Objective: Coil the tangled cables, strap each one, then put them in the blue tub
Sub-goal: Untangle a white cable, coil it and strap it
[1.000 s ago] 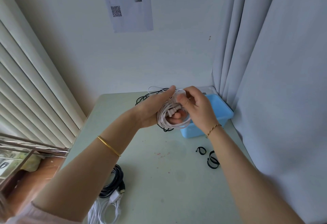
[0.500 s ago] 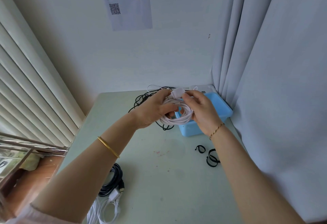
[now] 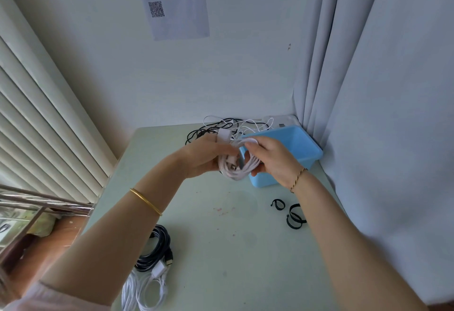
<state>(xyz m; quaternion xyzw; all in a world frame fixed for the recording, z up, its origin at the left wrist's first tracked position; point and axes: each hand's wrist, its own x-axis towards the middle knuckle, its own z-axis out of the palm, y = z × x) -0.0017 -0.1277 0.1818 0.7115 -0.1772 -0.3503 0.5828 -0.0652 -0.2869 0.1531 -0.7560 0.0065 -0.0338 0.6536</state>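
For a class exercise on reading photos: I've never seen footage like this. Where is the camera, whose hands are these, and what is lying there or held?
No machine here: a person works bare-handed, and the single camera sits on their head, looking forward and down, so both arms reach in from below. The left hand and right hand together hold a white cable coil above the table. At the far right stands a blue tub, beside a cable tangle. Two black straps lie near the right arm; a black coil and a second white coil lie at the near left edge.
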